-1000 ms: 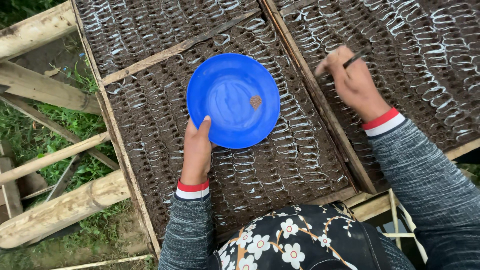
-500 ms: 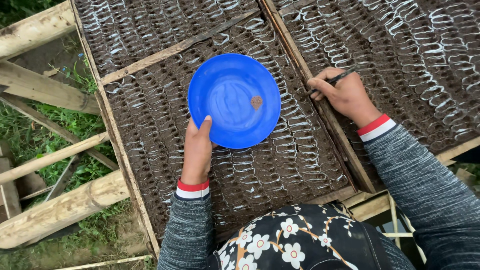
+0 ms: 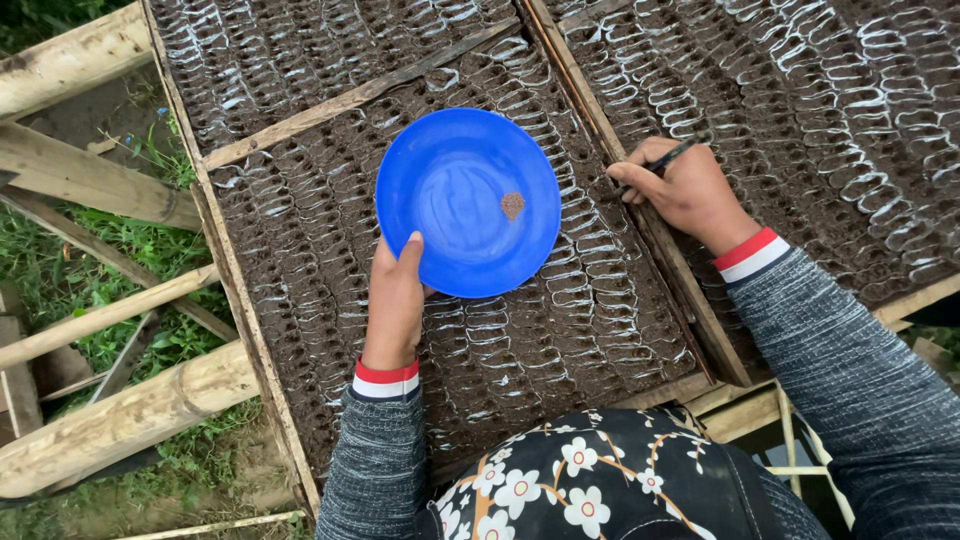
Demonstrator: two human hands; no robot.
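Left hand (image 3: pixel 395 300) gripping rim of blue plate (image 3: pixel 450 190), small brown seed pile (image 3: pixel 512 205) lying on it. Right hand (image 3: pixel 685 190) pinching thin dark stick (image 3: pixel 668 157), resting on wooden frame (image 3: pixel 640 215) of soil tray (image 3: pixel 300 230).

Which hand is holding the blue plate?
The left hand holds the round blue plastic plate by its near rim; the right hand grips a thin dark stick instead.

a round blue plastic plate (image 3: pixel 455 190) is held level over the soil-filled seedling tray, gripped at its near rim with a thumb on top. a small brown clump of seeds (image 3: pixel 512 205) sits right of its centre. a thin dark stick (image 3: pixel 668 156) lies pinched between fingers, angled toward the wooden frame edge.
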